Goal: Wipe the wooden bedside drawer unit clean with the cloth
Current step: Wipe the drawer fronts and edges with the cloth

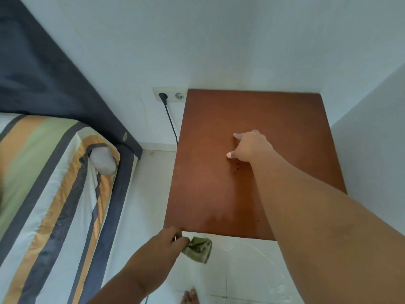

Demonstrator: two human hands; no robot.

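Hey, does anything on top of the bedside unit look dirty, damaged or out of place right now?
Yes. A cluster of small dark specks marks the wooden top, just in front of the right hand resting there. The left hand holds the cloth below the front edge, not on them.

Pale blue-white walls [219,40] meet a white tiled floor [241,270]. A double wall socket [169,95] holds one black plug [163,96], beside a bed with striped bedding [48,183] and dark curtain [43,69].

drawer fronts [219,232] hidden beneath top, foot [190,297] cropped, blurred
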